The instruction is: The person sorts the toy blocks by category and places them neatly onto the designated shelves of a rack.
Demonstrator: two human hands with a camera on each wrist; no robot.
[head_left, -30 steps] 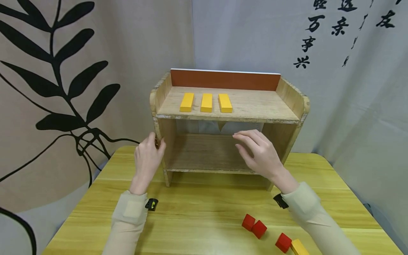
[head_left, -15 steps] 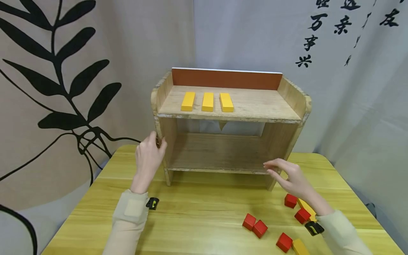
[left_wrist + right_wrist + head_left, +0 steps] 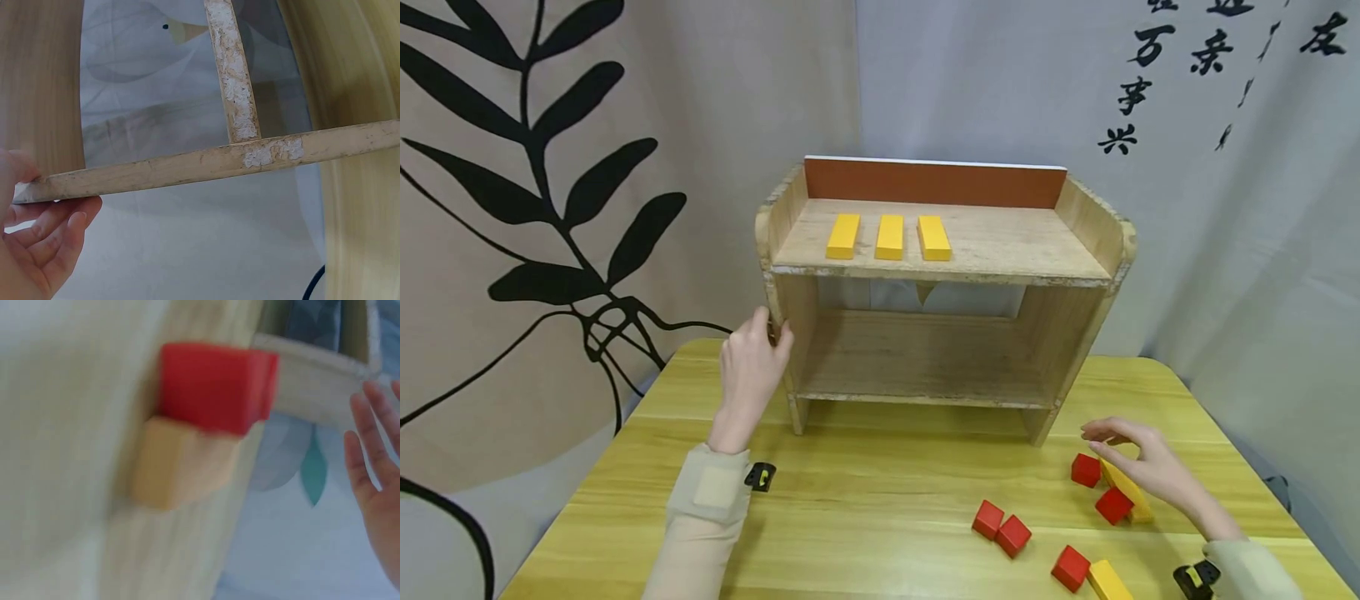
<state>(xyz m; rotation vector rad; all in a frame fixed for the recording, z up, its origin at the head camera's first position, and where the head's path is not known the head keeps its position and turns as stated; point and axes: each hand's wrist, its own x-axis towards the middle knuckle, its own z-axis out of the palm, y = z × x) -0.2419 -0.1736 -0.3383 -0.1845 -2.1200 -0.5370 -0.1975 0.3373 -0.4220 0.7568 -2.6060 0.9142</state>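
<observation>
My left hand (image 3: pixel 748 375) grips the left side panel of a small wooden shelf (image 3: pixel 917 354) standing on the table. In the left wrist view, thumb and fingers (image 3: pixel 65 247) lie on opposite faces of the panel edge (image 3: pixel 162 172). My right hand (image 3: pixel 1142 467) holds nothing, fingers loosely bent, over a group at the right: a red block (image 3: pixel 1086 470), another red block (image 3: pixel 1113 506) and a yellow block (image 3: pixel 1138 503) partly hidden by the hand. The blurred right wrist view shows a red block (image 3: pixel 203 384) beside a yellow one (image 3: pixel 178 465), apart from the fingers.
On the upper board, three yellow blocks (image 3: pixel 890 238) stand in a row. Nearer on the table (image 3: pixel 865 517) lie two touching red blocks (image 3: pixel 987 520), plus a red block (image 3: pixel 1070 569) against a yellow block (image 3: pixel 1108 581). Printed curtains (image 3: pixel 970 83) hang behind.
My right hand has moved from in front of the shelf, right and down, to above the blocks at the right. The left hand keeps its grip on the side panel.
</observation>
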